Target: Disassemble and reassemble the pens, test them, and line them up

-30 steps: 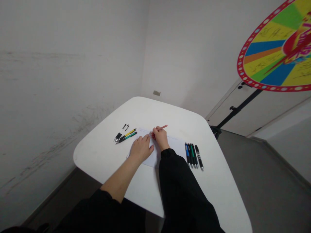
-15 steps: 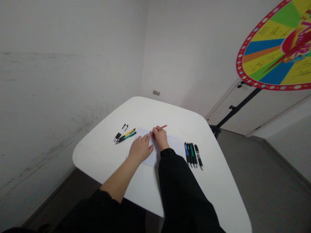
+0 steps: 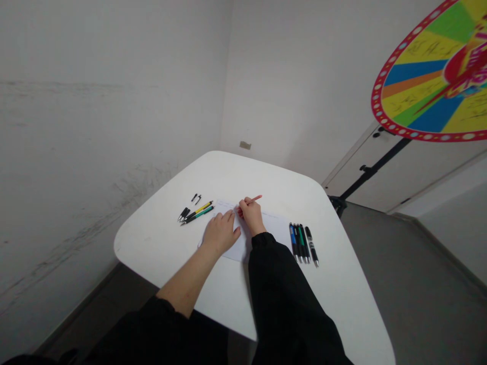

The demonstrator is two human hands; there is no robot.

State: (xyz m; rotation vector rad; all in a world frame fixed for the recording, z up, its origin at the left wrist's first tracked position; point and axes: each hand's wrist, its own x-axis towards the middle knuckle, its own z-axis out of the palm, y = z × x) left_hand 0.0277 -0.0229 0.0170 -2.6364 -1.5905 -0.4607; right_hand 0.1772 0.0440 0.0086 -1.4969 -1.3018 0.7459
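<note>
A sheet of paper (image 3: 276, 230) with faint lines of writing near its top lies on the white table (image 3: 243, 172). My right hand (image 3: 251, 217) is closed around a reddish pen (image 3: 256, 198), its rear end sticking up to the right; the tip is hidden by my fingers near the paper. Flat on the left part of the sheet rests my left hand (image 3: 219, 232), fingers extended, holding nothing. Just left of it lie a yellow and black pen (image 3: 198, 211) and a teal and black pen (image 3: 198, 215).
Pen caps or small pen parts (image 3: 196, 197) lie at the left, near more black pieces (image 3: 184, 214). Several pens (image 3: 299, 243) line up right of the paper, beside a black patterned pen (image 3: 312, 247). A colourful wheel (image 3: 429, 81) on a black stand (image 3: 375, 170) rises at the right.
Both hands keep almost the same place on the paper, and the pen stays in my right hand. The view has shifted very slightly.
</note>
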